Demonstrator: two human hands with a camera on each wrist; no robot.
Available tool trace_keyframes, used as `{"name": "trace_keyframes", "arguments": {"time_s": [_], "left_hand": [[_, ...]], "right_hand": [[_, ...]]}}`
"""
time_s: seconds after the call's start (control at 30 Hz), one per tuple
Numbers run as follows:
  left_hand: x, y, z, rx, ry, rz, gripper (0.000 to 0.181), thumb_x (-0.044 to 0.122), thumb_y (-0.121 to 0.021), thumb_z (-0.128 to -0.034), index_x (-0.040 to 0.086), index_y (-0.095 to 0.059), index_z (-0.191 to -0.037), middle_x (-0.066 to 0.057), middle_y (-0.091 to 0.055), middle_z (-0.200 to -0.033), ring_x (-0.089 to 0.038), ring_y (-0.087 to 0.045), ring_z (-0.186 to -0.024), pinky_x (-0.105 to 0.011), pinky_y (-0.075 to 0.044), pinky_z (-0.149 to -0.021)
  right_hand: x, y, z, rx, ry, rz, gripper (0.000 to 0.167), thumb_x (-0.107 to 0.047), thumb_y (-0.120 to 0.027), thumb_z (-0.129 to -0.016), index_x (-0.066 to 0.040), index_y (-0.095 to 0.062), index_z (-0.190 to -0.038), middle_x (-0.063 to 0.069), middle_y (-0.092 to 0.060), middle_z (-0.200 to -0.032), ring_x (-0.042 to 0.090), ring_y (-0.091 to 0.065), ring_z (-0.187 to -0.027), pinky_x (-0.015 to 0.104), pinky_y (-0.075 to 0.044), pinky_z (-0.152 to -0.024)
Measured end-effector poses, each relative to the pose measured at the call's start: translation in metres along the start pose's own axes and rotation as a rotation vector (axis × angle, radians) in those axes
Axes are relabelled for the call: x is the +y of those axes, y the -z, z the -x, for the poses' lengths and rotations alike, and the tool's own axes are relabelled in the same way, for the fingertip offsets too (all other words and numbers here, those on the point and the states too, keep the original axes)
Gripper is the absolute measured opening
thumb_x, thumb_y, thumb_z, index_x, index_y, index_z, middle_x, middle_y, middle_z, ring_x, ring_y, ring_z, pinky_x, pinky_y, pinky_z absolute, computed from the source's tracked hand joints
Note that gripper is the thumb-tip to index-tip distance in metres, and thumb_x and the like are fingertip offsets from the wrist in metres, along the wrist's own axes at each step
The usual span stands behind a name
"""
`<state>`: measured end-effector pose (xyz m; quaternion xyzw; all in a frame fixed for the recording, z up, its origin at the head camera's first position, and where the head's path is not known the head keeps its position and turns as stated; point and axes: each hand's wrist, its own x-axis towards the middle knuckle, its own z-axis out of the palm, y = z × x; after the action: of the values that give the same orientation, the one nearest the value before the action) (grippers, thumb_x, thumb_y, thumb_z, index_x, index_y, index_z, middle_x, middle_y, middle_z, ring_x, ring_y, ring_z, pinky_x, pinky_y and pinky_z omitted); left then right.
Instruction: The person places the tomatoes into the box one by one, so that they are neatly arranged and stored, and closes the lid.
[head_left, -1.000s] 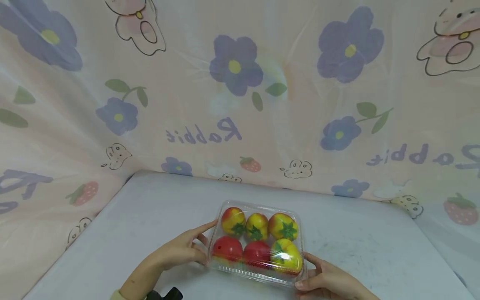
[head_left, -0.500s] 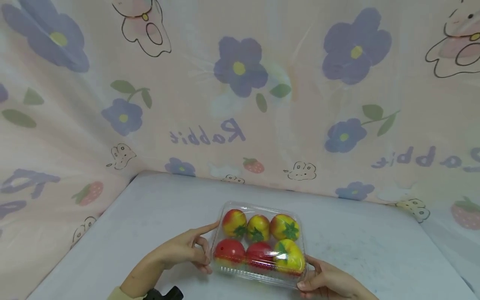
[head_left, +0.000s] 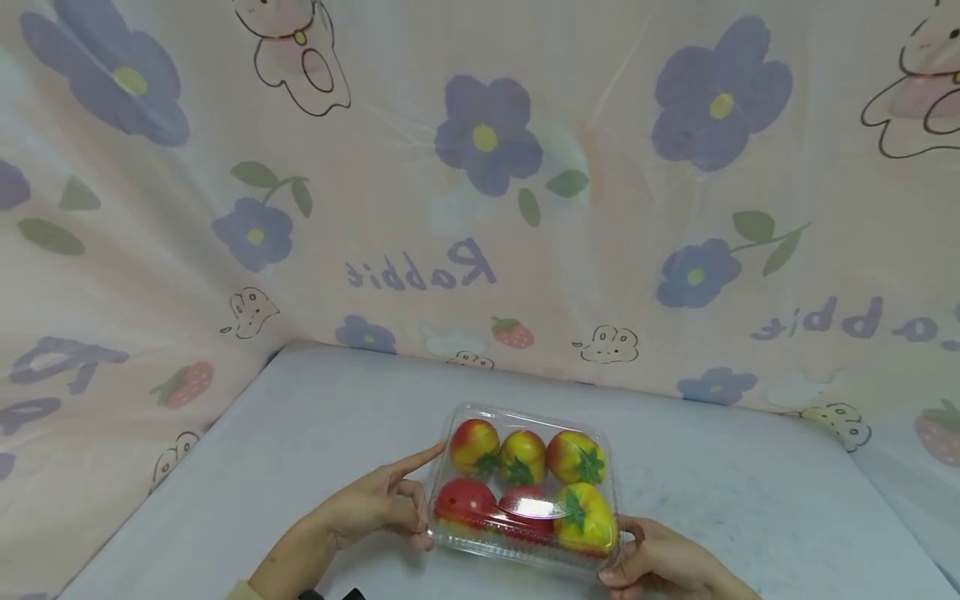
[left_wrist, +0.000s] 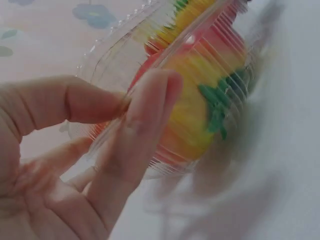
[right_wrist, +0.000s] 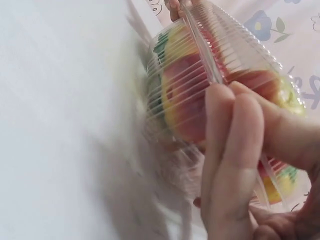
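A clear plastic clamshell box [head_left: 498,547], its lid down, holds several round red and yellow fruits [head_left: 522,457] with green leafy tops. My left hand [head_left: 371,507] pinches the box's left rim between thumb and finger; its index finger reaches along the side. In the left wrist view that hand [left_wrist: 122,132] has the flat plastic edge between its fingertips. At the front right corner my right hand [head_left: 663,558] pinches the rim too. The right wrist view shows the right hand's fingers [right_wrist: 235,135] against the edge. The box appears slightly raised, with a shadow beneath.
A white tabletop [head_left: 360,400] lies under the box. Behind and to the left hangs a pale curtain [head_left: 397,208] printed with flowers, rabbits and strawberries. Part of a black object [head_left: 352,594] shows by the left wrist at the bottom edge.
The head view has turned slightly left, so everything sits a little further right. The glare on the lid has shifted left. Left fingers have adjusted slightly on the rim; both hands keep holding the box.
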<state>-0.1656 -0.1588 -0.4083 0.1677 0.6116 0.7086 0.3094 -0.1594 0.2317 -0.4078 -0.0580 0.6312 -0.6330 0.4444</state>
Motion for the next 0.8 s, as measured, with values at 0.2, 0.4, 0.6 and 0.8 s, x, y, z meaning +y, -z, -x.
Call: {"name": "trace_keyframes", "arguments": {"time_s": [0.2,0.4,0.6,0.8], "left_hand": [[-0.001,-0.004,-0.002,0.08,0.001,-0.012,0.094,-0.008,-0.062,-0.0762,0.014,-0.015,-0.155,-0.003,-0.056,-0.073,-0.018,-0.068,-0.068,-0.04,-0.06,-0.074],[-0.002,-0.004,-0.002,0.08,0.012,-0.039,0.093,-0.005,-0.06,-0.0779,0.014,-0.013,-0.155,-0.002,-0.056,-0.075,-0.019,-0.067,-0.072,-0.04,-0.059,-0.075],[0.0,0.001,-0.001,0.058,-0.023,-0.079,0.087,-0.004,-0.061,-0.0826,0.008,-0.012,-0.154,-0.005,-0.062,-0.081,-0.024,-0.071,-0.078,-0.038,-0.059,-0.077],[0.004,0.006,0.002,0.105,-0.018,-0.173,0.077,0.001,-0.06,-0.087,0.006,-0.019,-0.153,-0.01,-0.064,-0.088,-0.026,-0.07,-0.078,-0.039,-0.059,-0.074]], "right_hand": [[0.002,0.009,-0.002,0.003,0.03,-0.045,0.098,-0.003,-0.063,-0.089,0.023,0.019,-0.136,0.002,-0.071,-0.087,0.007,-0.069,-0.075,0.016,-0.056,-0.07],[0.004,0.015,0.0,0.005,0.07,0.021,0.096,-0.011,-0.063,-0.091,0.021,0.013,-0.14,0.0,-0.07,-0.089,0.006,-0.068,-0.077,0.019,-0.056,-0.07],[0.002,0.021,0.003,0.087,0.096,0.117,0.087,-0.019,-0.059,-0.095,0.019,0.003,-0.143,0.0,-0.069,-0.091,0.012,-0.065,-0.08,0.024,-0.056,-0.068],[-0.001,0.028,0.011,0.114,0.128,0.152,0.074,-0.017,-0.056,-0.097,0.016,-0.011,-0.145,0.0,-0.069,-0.093,0.014,-0.063,-0.083,0.026,-0.055,-0.07]]}}
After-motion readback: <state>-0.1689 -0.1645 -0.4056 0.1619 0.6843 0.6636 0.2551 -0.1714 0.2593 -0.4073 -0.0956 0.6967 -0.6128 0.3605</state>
